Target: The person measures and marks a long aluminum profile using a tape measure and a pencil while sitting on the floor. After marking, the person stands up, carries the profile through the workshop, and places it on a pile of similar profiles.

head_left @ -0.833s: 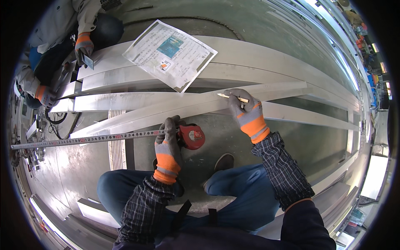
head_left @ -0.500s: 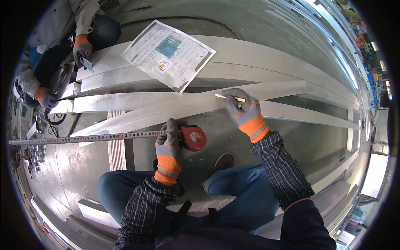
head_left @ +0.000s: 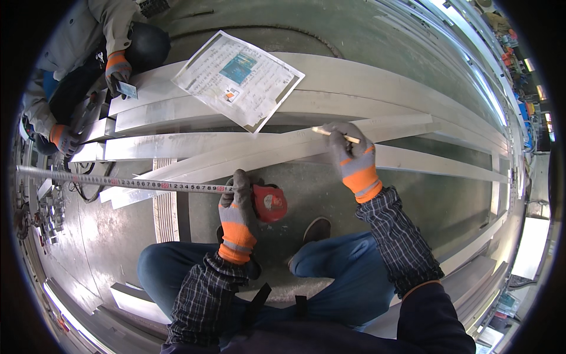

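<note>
Tape measure [head_left: 270, 202], red: case just beside the left hand [head_left: 239, 200], whose fingers clamp the blade [head_left: 147, 181]; blade runs left, crossing the metal bar's left end. Pencil [head_left: 320, 130]: pinched in the right hand [head_left: 352, 150], tip leftward. Metal bar [head_left: 247, 154]: ahead of both hands, slanting near-left to far-right; right hand nearer, overlapping its near edge; contact unclear. Hands: apart.

I've got a passage over the floor [head_left: 315, 192], between the red tape case [head_left: 271, 203] and the right hand [head_left: 355, 159]. Left's tighter: the drawn-out blade [head_left: 141, 183] runs from the left hand [head_left: 237, 218] across the slanting bar [head_left: 265, 153], blocking its left end. Beyond, a paper sheet [head_left: 240, 81] covers part of the wide bars [head_left: 354, 76], and a co-worker's gloved hand [head_left: 118, 71] crowds me there.
</note>
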### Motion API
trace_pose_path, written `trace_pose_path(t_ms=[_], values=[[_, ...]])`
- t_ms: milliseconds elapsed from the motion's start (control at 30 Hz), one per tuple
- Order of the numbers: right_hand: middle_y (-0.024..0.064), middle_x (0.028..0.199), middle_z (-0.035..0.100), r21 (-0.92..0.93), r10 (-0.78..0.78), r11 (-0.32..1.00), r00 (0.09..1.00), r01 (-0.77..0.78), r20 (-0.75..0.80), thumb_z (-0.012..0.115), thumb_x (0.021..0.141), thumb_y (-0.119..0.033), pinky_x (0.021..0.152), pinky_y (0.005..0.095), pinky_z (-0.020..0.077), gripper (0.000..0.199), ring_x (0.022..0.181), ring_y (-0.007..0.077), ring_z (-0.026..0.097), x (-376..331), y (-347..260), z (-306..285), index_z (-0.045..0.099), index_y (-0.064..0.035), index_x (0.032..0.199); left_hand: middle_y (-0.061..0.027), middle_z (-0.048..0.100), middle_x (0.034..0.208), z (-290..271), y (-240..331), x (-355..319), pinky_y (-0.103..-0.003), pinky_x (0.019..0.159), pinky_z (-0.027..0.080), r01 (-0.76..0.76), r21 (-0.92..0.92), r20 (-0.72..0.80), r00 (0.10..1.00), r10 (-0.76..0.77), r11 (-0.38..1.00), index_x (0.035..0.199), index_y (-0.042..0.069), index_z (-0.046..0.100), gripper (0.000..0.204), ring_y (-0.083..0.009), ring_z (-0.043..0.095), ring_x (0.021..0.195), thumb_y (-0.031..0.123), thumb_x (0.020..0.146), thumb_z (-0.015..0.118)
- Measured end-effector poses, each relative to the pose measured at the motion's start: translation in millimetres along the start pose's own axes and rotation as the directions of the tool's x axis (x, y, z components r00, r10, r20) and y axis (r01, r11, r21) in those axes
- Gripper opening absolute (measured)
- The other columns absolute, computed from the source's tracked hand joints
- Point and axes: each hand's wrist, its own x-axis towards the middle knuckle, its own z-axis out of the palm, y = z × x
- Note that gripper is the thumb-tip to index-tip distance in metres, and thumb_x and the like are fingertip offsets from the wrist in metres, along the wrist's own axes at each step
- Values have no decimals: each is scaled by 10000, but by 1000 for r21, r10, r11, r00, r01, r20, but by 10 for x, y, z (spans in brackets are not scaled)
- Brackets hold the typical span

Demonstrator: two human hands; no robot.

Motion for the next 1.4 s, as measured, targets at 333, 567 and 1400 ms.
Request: trace_pose_path(t_ms=[333, 567, 1400], values=[[196, 1301, 653, 207, 57, 969, 933, -138, 356, 737, 1004, -335, 999, 414, 534, 622, 1213, 316, 660, -1063, -893, 342, 431, -53, 1467, -99, 725, 997, 281, 345, -481, -339, 861, 575, -293, 123, 141, 951, 275, 948, 1059, 32, 644, 311, -196, 705, 918, 336, 1101, 594], [233, 1317, 613, 219, -70, 976, 953, 4, 294, 653, 1040, -254, 960, 480, 550, 473, 1160, 449, 648, -1301, -1180, 286, 423, -45, 1396, -139, 659, 1258, 565, 723, -1028, -374, 928, 546, -322, 117, 191, 936, 297, 939, 1427, 10, 569, 432, -214, 655, 1077, 295, 1103, 567], [18, 1049, 666, 532, 262, 621, 793, -575, 550, 704, 981, -454, 878, 308, 530, 470, 941, 136, 635, -1035, -1058, -375, 671, -62, 1239, -192, 629, 1226, 673, 1210, 834, -394, 688, 553, 310, 302, -65, 950, -305, 901, 1457, 140, 548, 562, -318, 719, 899, 432, 1001, 700]])
